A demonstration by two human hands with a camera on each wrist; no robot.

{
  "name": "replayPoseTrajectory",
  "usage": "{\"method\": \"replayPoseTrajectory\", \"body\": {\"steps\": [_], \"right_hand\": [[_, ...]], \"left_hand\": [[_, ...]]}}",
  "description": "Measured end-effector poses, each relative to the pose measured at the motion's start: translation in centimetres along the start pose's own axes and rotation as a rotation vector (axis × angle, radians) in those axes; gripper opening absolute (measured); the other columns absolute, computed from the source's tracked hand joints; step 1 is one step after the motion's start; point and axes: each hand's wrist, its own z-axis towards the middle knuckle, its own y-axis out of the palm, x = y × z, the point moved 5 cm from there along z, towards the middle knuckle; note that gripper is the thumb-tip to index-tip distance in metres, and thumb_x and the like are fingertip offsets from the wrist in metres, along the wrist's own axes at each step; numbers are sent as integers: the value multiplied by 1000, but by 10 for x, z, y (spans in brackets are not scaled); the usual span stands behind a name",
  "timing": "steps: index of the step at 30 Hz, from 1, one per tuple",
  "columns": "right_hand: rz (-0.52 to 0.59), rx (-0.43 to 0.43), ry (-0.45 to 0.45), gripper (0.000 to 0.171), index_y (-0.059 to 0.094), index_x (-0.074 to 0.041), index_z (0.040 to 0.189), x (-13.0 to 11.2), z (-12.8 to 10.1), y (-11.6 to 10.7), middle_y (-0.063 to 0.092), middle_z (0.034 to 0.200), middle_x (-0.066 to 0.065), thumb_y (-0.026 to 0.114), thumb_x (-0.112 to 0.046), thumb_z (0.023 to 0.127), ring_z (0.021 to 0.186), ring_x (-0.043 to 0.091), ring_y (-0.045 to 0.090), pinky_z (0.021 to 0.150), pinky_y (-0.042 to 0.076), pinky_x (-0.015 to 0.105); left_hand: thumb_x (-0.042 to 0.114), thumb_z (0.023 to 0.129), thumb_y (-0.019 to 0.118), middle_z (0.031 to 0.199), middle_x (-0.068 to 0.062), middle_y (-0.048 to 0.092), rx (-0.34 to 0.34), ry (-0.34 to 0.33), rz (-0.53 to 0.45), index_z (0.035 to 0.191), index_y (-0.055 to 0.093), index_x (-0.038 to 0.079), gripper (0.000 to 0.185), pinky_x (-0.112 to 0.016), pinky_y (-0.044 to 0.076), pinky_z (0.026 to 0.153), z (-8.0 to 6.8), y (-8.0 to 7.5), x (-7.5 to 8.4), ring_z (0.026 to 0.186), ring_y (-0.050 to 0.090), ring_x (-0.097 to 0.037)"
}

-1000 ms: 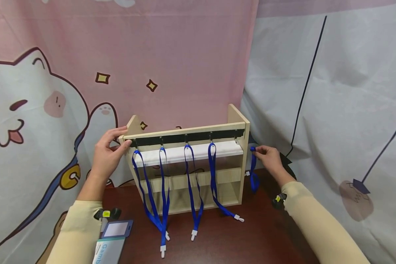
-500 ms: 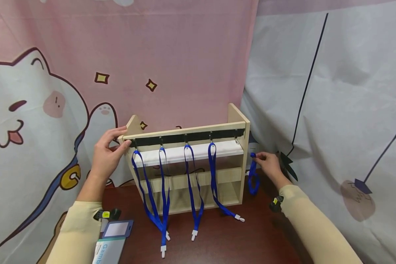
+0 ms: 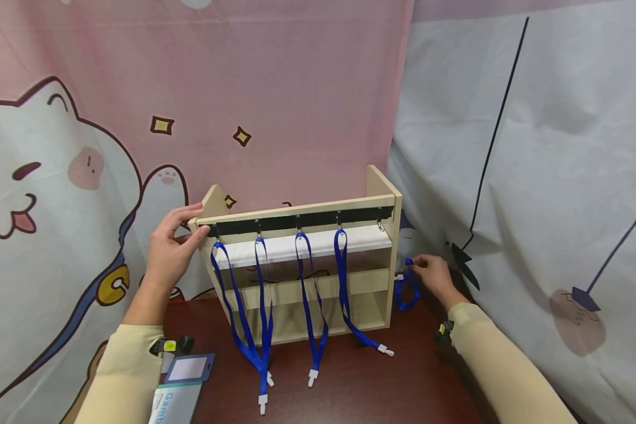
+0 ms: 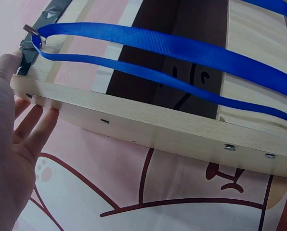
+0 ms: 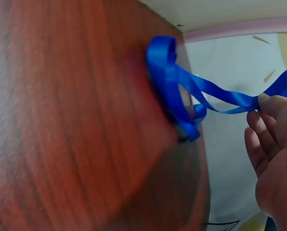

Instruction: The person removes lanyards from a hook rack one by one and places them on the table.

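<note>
right hand (image 3: 433,277) pinches lanyard (image 3: 406,292) | loop hangs down, bunching on table (image 3: 413,377)

A loose blue woven-fabric lanyard (image 3: 406,290) hangs pinched at its upper end, beside the right end of the light wooden hook rack (image 3: 302,277). Its lower loop is bunched on the dark red-brown desk (image 3: 403,383) near the right edge.

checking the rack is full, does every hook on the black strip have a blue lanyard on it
No: in the head view four hooks carry blue lanyards, but the rightmost hook is bare, and the right hand pinches a fifth lanyard beside the rack.
</note>
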Motion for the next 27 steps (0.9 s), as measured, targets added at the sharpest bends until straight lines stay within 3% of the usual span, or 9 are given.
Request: {"method": "replayPoseTrajectory", "body": {"steps": [9, 21, 27], "right_hand": [[-84, -69, -77, 12, 81, 4, 106, 11, -9, 10, 81, 107, 21, 80, -5, 98, 105, 43, 74, 94, 57, 61], [-158, -144, -141, 6, 82, 2, 101, 16, -25, 18, 81, 104, 18, 81, 2, 95, 99, 40, 74, 89, 59, 60], [-168, -160, -142, 8, 82, 1, 101, 19, -31, 23, 79, 106, 18, 80, 4, 94, 105, 43, 73, 94, 58, 62]], "left_hand": [[-5, 102, 75, 150, -23, 64, -3, -6, -10, 135, 71, -9, 33, -8, 54, 84, -1, 0, 1, 124, 58, -2], [-2, 103, 76, 152, -17, 64, -1, -18, -6, 137, 72, -4, 35, -8, 54, 84, 0, 0, -9, 126, 57, -3], [-1, 103, 76, 151, -19, 64, 0, -19, -1, 137, 72, -5, 35, -8, 54, 84, -1, 0, -4, 124, 57, -2]]}}
